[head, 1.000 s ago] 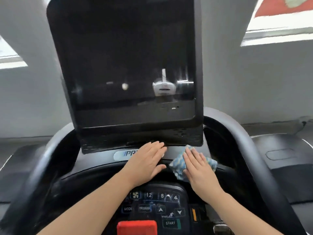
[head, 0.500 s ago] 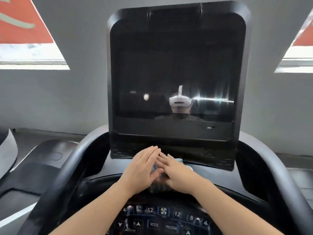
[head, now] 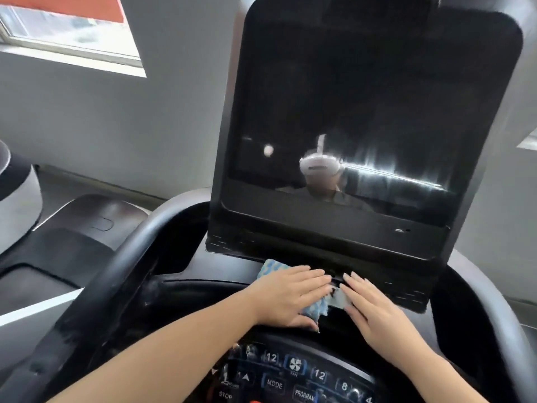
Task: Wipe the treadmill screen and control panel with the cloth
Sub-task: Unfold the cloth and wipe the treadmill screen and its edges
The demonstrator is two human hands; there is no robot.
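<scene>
- My left hand [head: 289, 296] lay flat, fingers straight, pressing the blue cloth [head: 273, 267] on the ledge under the treadmill screen [head: 363, 117].
- My right hand [head: 374, 311] lay flat beside it, fingers extended.
- The control panel [head: 293, 373] sat below both.

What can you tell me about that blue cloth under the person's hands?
The cloth looks soft, patterned in light blue and white, crumpled and mostly hidden. It lies on the treadmill's dark ledge just below the screen. The left hand presses flat on it; the right hand touches its right edge. One corner shows beyond the left hand's fingers.
</scene>
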